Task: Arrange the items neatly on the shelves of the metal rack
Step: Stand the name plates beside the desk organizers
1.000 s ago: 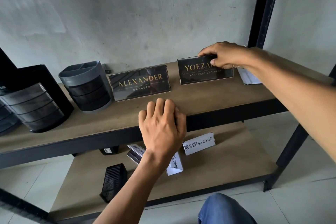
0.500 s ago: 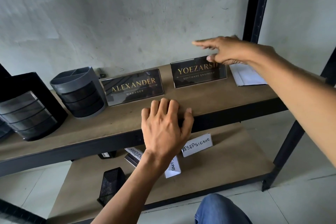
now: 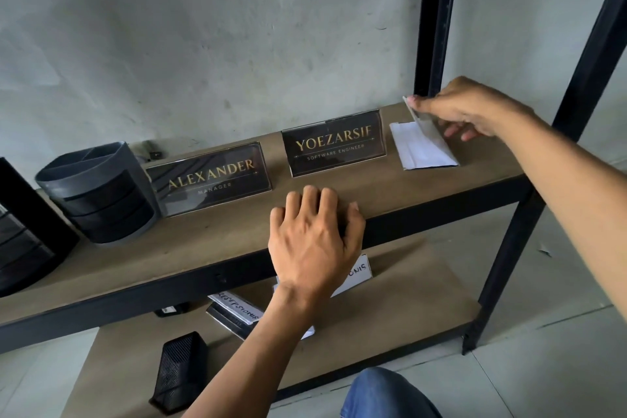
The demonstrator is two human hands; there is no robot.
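Note:
Two black name plates stand on the upper shelf (image 3: 210, 244) of the metal rack: ALEXANDER (image 3: 212, 178) on the left and YOEZARSIF (image 3: 334, 142) to its right. At the shelf's right end lies a white sign holder (image 3: 422, 146) with one flap raised. My right hand (image 3: 470, 108) pinches the top edge of that flap. My left hand (image 3: 314, 237) rests flat on the shelf's front edge, fingers straight, holding nothing.
A grey round organizer (image 3: 101, 193) and a black drawer unit (image 3: 23, 231) stand at the upper shelf's left. On the lower shelf (image 3: 424, 288) lie white handwritten signs (image 3: 237, 310), partly hidden by my arm, and a black mesh holder (image 3: 181, 370). Black rack posts (image 3: 437, 17) rise at right.
My right hand let go of the YOEZARSIF plate, moved right and took hold of the white sign holder's flap. The left hand stayed on the shelf edge.

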